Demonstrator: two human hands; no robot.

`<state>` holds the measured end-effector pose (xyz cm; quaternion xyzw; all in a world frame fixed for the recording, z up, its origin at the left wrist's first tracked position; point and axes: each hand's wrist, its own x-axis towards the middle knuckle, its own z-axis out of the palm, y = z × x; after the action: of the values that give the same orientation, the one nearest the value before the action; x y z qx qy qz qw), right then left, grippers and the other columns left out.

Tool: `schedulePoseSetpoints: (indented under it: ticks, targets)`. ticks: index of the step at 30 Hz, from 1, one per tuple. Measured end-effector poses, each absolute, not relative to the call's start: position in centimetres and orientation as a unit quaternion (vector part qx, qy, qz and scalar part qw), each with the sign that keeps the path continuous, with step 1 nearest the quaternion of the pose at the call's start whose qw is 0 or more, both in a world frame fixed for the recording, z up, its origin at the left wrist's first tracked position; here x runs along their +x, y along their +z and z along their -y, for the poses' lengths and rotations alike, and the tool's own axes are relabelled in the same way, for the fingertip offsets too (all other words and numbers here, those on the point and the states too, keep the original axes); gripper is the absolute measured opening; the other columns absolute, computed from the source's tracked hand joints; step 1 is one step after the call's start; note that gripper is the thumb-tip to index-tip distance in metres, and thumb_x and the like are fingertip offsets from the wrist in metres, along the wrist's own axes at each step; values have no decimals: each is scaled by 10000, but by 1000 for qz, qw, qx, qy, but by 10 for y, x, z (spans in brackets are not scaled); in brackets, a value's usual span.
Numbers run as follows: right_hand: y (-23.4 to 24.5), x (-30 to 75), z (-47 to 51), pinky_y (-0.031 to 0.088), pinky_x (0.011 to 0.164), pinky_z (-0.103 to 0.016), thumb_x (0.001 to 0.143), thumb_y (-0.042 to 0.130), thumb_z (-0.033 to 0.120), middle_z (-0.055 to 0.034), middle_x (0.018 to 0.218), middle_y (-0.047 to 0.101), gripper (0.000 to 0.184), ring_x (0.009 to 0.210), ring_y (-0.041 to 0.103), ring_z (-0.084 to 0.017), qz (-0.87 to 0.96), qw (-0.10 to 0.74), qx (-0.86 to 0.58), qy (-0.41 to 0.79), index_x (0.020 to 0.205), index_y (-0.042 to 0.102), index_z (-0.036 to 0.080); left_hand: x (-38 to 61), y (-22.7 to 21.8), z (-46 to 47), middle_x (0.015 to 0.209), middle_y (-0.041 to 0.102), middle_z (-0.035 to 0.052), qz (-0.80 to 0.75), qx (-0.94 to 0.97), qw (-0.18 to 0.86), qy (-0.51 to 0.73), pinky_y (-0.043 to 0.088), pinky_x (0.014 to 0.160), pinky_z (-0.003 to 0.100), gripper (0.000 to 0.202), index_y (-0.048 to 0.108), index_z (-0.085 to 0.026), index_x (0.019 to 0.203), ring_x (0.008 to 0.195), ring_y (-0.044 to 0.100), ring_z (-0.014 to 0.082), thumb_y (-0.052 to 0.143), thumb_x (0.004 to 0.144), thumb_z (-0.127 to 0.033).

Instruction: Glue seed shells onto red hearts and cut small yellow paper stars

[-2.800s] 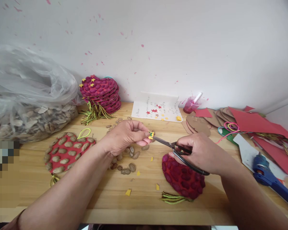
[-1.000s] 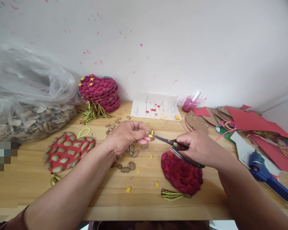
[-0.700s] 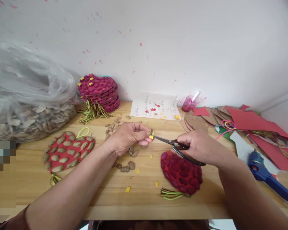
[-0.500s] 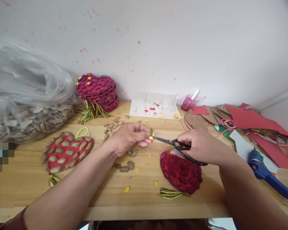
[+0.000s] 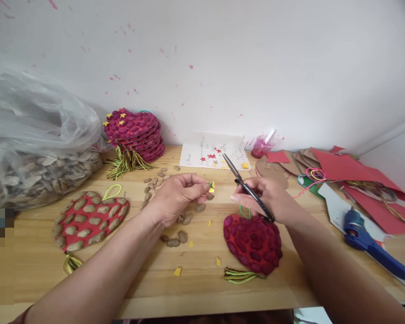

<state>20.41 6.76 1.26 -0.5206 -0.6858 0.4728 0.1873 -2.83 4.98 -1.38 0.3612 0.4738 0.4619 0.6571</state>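
Observation:
My left hand (image 5: 185, 195) pinches a small yellow paper piece (image 5: 212, 188) with a green patch on it, above the middle of the table. In my right hand (image 5: 265, 198) is a pair of black scissors (image 5: 245, 182), its blades together, pointing up and away to the left, apart from the paper. Below the scissors lies a magenta-painted peanut heart (image 5: 253, 243) with a green yarn tassel. Yellow paper scraps (image 5: 177, 271) are scattered on the wood in front of my hands. Unpainted peanuts (image 5: 173, 242) lie under and around my left hand.
An unpainted peanut heart (image 5: 91, 220) lies left, before a plastic bag of peanuts (image 5: 43, 173). Stacked magenta hearts (image 5: 133, 130), a white sheet with paper stars (image 5: 192, 155) and a paint cup (image 5: 261, 148) stand by the wall. Red paper (image 5: 357, 171) and a blue glue gun (image 5: 367, 245) lie right.
The scissors have come away from the yellow paper; their blades have closed and swung upward with my right hand. My left hand keeps its pinch on the paper.

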Motion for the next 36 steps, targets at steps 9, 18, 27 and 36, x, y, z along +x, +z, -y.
schedulePoseSetpoints:
  ticks: [9,18,27,36]
  targets:
    - [8,172,-47,287,428,-204,668,818,348,70,548,528,294,442,421,-64,599,264,-503,565,783,615,171,-12,-23,-35,752,696,5,-459,398,650,457,481,658,208,186,722,-169,747,639,597,94,827,676,-304]
    - [7,174,-46,297,418,-193,716,769,321,67,491,532,223,427,414,-66,612,248,-512,550,758,611,169,-14,-12,-36,671,684,19,-465,340,668,470,448,565,201,260,686,-160,742,586,587,104,856,643,-330]
    - [8,179,-46,266,442,-228,712,779,469,70,504,472,377,453,399,-79,643,165,-489,566,667,538,183,-23,-9,-42,708,696,26,-448,321,673,493,525,677,237,283,695,-131,735,625,636,107,883,604,-295]
    - [10,188,-52,175,496,-254,767,729,429,76,588,221,490,552,219,-90,715,155,-494,470,589,331,206,-28,-5,-46,773,717,31,-410,284,650,573,565,794,251,247,689,-131,726,764,689,124,869,648,-280]
